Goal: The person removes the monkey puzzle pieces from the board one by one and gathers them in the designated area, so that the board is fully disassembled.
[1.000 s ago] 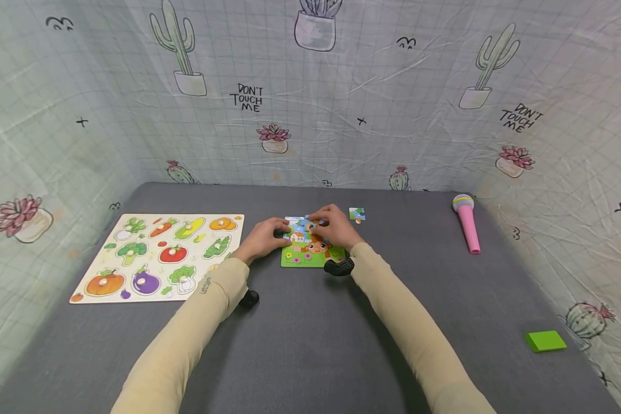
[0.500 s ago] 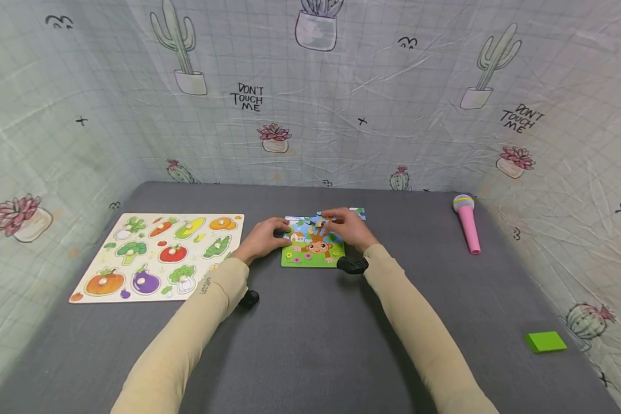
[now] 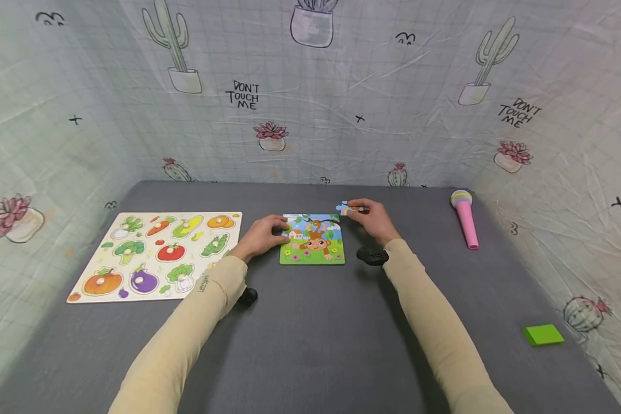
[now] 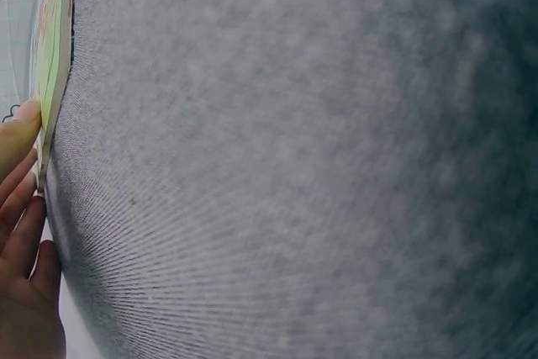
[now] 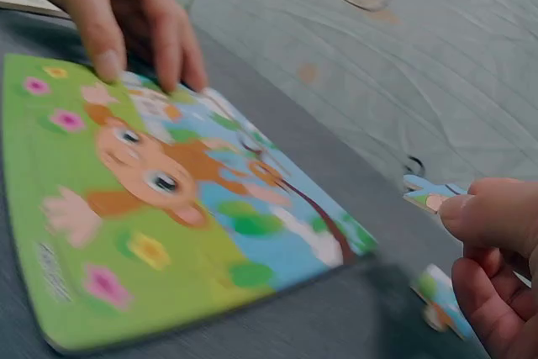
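Observation:
A square monkey jigsaw puzzle board (image 3: 315,253) lies flat on the dark table, its green side toward me. My left hand (image 3: 263,236) holds its left edge, the thumb and fingertips spread along it. To the right and beyond the board, my right hand (image 3: 375,219) pinches a blue jigsaw piece (image 3: 342,208) between thumb and fingers, raised above the table. Beneath that hand, in the right wrist view, another jigsaw piece (image 5: 443,302) lies on the table. The monkey, tree branch and house show on the board.
Left of the board lies a vegetable peg puzzle (image 3: 155,276), its corner partly behind my left sleeve. A pink toy microphone (image 3: 466,221) lies at the far right. A green block (image 3: 543,334) sits near the right edge. A printed cloth (image 3: 310,115) hangs behind the table.
My right hand has moved from over the board to its right, carrying a jigsaw piece away from the upper part. More of the board's picture shows. My left hand stays at the left edge.

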The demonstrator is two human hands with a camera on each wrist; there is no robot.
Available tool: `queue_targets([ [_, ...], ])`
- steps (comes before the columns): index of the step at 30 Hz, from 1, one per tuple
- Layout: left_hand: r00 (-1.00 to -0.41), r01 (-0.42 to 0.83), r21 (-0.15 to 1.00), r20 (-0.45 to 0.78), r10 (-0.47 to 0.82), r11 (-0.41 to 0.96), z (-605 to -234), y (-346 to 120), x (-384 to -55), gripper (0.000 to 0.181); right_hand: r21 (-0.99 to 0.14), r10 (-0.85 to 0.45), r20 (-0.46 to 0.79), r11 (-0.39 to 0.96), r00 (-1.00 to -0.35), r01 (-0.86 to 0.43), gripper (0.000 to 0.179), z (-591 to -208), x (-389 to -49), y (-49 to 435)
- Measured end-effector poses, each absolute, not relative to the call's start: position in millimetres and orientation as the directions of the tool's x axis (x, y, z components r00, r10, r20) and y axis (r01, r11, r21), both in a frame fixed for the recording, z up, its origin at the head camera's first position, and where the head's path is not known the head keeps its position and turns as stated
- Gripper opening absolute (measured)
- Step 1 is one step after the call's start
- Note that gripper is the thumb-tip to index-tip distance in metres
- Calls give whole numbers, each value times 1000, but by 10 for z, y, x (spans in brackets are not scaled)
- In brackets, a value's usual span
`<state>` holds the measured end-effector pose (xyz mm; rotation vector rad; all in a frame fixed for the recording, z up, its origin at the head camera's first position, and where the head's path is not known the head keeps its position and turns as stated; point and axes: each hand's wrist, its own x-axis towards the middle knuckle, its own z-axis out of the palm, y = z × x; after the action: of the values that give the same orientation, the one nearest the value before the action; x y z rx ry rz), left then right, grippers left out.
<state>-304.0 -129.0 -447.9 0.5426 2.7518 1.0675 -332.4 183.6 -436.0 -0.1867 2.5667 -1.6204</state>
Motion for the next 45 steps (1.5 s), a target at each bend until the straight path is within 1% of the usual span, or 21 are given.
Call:
queue_targets([
  [9,-924,283,678,3,383,678,-4454,-1325,-3032,37,-871,-80,-46,491,-996,1,34,-4330,-3443,2196],
  [16,-923,284,674,-2,386,682,-4463,-1293,-3040,38,-817,-40,-83,575,-996,45,34,-4408,-3497,2416],
  [19,-923,281,672,-5,384,685,-4466,-1287,-3042,38,-788,-59,-69,615,-996,18,33,-4437,-3530,2460],
  [24,-923,280,673,-8,385,685,-4458,-1290,-3035,38,-739,-77,1,672,-997,-52,31,-4468,-3561,2466],
  [32,-920,281,680,-9,391,677,-4447,-1296,-3026,38,-646,-68,58,758,-996,-89,30,-4510,-3540,2456],
  [37,-920,288,676,0,391,678,-4454,-1297,-3029,37,-627,-79,70,772,-994,-106,30,-4532,-3554,2494],
  [45,-922,282,673,-6,387,684,-4457,-1298,-3028,37,-617,-77,56,782,-995,-95,32,-4563,-3573,2524],
])
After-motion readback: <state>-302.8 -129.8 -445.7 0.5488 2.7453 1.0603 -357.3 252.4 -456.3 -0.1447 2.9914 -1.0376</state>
